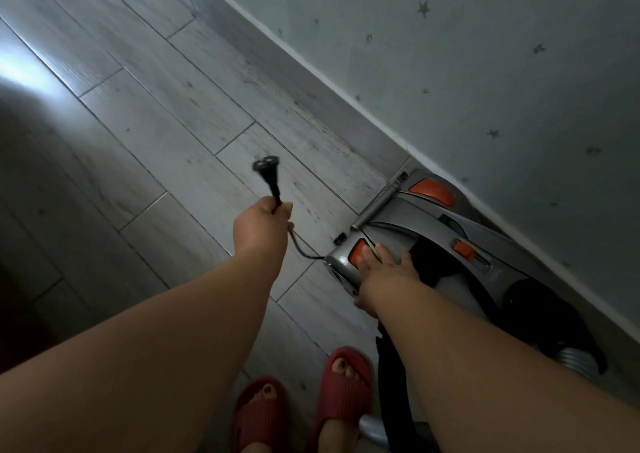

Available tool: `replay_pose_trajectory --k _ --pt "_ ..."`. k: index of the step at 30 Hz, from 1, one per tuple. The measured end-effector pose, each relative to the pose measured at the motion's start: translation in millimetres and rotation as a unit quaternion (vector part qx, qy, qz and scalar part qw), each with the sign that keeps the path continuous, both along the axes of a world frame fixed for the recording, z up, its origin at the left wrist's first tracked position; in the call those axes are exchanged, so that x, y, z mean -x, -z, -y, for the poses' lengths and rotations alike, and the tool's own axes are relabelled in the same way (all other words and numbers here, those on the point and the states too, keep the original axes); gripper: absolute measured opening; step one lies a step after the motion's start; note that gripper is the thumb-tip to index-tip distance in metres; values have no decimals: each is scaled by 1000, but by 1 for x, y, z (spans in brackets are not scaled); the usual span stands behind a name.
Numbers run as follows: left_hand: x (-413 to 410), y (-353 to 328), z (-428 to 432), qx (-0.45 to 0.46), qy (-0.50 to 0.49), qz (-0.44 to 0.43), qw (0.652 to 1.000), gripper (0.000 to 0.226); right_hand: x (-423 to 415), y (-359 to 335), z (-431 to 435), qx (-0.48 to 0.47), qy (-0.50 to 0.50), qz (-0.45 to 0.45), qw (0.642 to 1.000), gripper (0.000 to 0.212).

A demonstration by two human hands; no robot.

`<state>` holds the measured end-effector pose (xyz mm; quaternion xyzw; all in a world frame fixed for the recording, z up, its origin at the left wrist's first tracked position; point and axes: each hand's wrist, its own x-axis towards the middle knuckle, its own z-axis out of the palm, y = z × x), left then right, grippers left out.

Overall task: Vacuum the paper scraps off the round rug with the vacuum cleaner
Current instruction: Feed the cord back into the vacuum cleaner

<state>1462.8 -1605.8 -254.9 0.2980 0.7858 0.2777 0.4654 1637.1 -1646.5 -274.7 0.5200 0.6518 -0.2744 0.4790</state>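
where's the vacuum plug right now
In the head view the plug sticks up from the left hand, mid-frame above the floor, just left of the vacuum cleaner.

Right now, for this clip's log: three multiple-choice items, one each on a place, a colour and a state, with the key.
1. Where is the vacuum cleaner? A on a rug; B on the floor beside the wall; C on a table.
2. The slippers' colour? A red; B blue; C white.
3. The left hand holds: A nothing; B a hose; C the power cord.
Key: B, its body lies along the skirting; A, both are red; C, it grips the cord below the plug.
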Motion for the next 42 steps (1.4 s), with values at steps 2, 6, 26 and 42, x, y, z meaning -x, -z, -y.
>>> replay_pose_trajectory --k 2,6,26,42 --pt "-2 -3 1 -9 -9 2 1000 15 1 -1 -1 4 -2 4 1000 84" --pt "-5 0 2 4 -57 47 997 16 2 -3 -2 4 1 3 1000 84" --pt "-7 19 11 99 -72 232 965 50 2 -3 -1 4 0 2 1000 85" --pt "-22 35 33 143 10 186 972 45 4 -4 3 -53 -16 -33 998 75"
